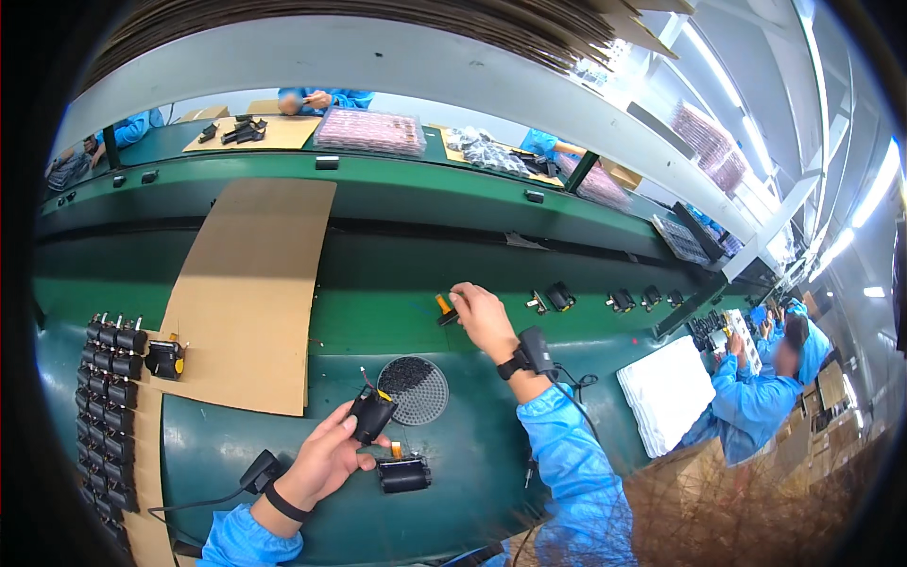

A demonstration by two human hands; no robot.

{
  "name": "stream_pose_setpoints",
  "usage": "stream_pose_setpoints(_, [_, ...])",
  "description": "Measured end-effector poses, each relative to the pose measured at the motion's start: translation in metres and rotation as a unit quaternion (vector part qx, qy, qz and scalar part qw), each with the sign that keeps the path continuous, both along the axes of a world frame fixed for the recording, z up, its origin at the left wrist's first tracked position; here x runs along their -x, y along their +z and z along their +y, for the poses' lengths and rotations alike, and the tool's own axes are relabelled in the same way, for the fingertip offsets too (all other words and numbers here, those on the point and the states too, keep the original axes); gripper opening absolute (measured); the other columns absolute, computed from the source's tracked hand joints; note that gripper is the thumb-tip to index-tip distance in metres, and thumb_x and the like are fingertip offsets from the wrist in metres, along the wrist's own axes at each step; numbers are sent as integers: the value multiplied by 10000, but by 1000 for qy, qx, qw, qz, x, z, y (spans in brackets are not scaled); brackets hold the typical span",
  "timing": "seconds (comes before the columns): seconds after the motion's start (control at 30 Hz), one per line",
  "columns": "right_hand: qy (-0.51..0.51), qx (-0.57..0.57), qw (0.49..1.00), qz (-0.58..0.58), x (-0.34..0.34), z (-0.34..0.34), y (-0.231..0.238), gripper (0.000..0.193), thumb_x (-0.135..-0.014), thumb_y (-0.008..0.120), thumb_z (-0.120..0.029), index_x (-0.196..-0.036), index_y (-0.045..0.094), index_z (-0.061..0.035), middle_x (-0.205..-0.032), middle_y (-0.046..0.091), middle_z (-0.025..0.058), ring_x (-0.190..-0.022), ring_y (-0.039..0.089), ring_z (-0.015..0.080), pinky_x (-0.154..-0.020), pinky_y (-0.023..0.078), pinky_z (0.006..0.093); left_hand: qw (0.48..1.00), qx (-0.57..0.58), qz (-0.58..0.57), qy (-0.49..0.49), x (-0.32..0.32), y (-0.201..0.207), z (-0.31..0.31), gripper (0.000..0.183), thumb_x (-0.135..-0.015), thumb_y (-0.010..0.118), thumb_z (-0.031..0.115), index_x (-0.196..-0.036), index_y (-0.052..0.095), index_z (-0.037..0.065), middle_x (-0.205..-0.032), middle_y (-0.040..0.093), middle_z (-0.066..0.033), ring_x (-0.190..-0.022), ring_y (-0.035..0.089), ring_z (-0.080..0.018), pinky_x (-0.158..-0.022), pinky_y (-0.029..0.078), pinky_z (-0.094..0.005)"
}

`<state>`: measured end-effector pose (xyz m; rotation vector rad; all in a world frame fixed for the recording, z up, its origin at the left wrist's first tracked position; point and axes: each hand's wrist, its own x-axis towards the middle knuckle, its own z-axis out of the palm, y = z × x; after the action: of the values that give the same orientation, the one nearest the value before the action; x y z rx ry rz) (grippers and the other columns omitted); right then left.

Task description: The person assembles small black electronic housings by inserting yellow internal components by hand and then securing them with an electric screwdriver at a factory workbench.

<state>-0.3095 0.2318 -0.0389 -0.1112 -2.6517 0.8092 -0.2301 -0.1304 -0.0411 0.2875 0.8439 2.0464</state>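
Just nearer than the round dish [431,404], a black housing [404,475] lies on the green tabletop [491,454], and to the dish's near left the fingers of the left hand [326,455] are clamped on another black housing [372,416]. The dish holds small black pieces [404,374], heaped toward its far left. Beyond the dish to the right, the fingers of the right hand [487,319] draw together at a black-and-orange part [444,307]; whether they grip it, I cannot tell.

The held housing [373,418] is showing smooth, slightly glossy plastic; the sheet [248,302] is presenting matt cardboard; the bench [529,392] is gleaming smoothly; the sleeves [572,454] are showing creased cloth.
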Motion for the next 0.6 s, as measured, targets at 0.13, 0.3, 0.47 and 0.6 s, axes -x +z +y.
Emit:
stream_pose_setpoints(0.13, [29,-68,997,27,-4,-14,-1,308,-997,633,-231,-1248,647,-52,-1036,690,183,-924,693,368,-796,556,452,999,-29,-17,-2,-3,-3,5,470,-1104,406,297,-1512,394,64,-1369,556,-77,-1113,599,-213,-749,465,-327])
stream_pose_setpoints(0.3, [104,-21,991,77,-8,-18,6,402,-984,628,-160,-1370,568,-68,-1040,694,189,-869,701,374,-790,570,445,995,-71,-61,36,-5,-3,7,491,-1107,402,305,-1540,373,75,-1403,545,-81,-1151,588,-215,-780,465,-337])
stream_pose_setpoints(0.47, [146,449,881,-29,-74,-92,59,402,-984,659,-31,-1323,443,-45,-945,632,60,-772,646,109,-655,526,248,996,-53,-10,74,-5,-7,4,559,-1093,454,243,-1606,281,105,-1542,445,-94,-1338,524,-240,-915,508,-383])
stream_pose_setpoints(0.6, [113,456,881,-51,-131,-145,70,446,-936,707,2,-1293,441,-10,-1076,717,124,-825,693,125,-721,568,259,995,-51,20,81,-7,0,8,572,-1084,486,188,-1608,270,113,-1615,330,-80,-1400,451,-219,-996,487,-397])
